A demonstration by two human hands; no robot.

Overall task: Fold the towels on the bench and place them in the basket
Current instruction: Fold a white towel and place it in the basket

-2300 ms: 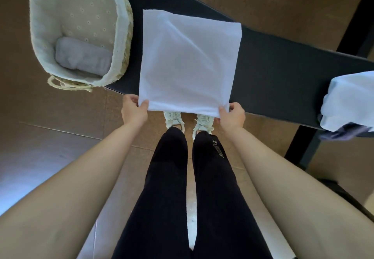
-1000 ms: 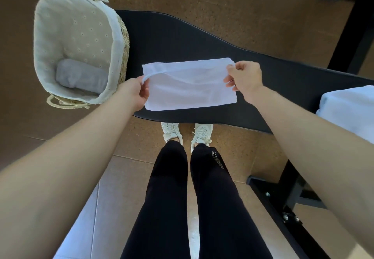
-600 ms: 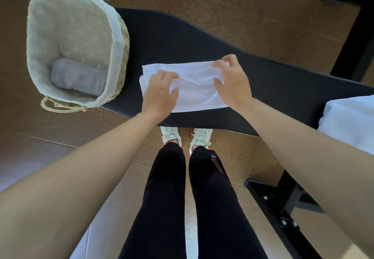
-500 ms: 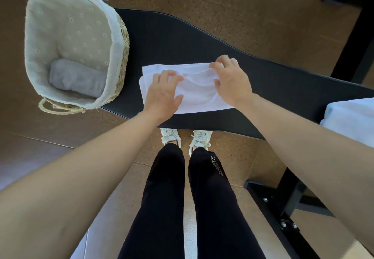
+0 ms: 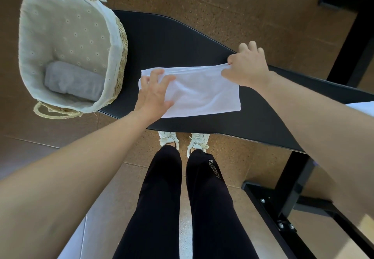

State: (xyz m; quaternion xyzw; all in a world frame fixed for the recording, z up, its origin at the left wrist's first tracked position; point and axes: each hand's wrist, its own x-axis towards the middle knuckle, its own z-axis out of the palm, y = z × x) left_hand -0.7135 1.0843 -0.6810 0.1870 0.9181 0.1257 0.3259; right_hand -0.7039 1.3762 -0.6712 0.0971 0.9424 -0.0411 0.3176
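Lying flat on the bench [image 5: 172,36], the towel [image 5: 202,93] is seen folded into a long white band, just toward 12 o'clock from the middle of the view. Its 9 o'clock end is pressed to the bench by the left hand [image 5: 153,95], which is held wide, the fingers spread and nearly straight on the cloth. Its far corner, at 2 o'clock on the towel, is pinched by the right hand [image 5: 248,66]; thumb and fingers are closed on the edge, and the cloth is drawn to a point at the pinch.

The basket [image 5: 119,42] is set at 10 o'clock, at the bench's 9 o'clock end, just beside the towel but apart from it. It is woven of straw and lined with pale dotted fabric. A folded grey towel [image 5: 72,80] is laid on its bottom. At 3 o'clock, at the view's edge, a strip of another white cloth [image 5: 364,107] is seen on the bench, mostly hidden by the right forearm. Pale shoes [image 5: 168,139] and black trousers [image 5: 162,198] are seen at 6 o'clock over the brown floor [image 5: 222,0], and the bench's black frame [image 5: 287,178] at 4 o'clock.
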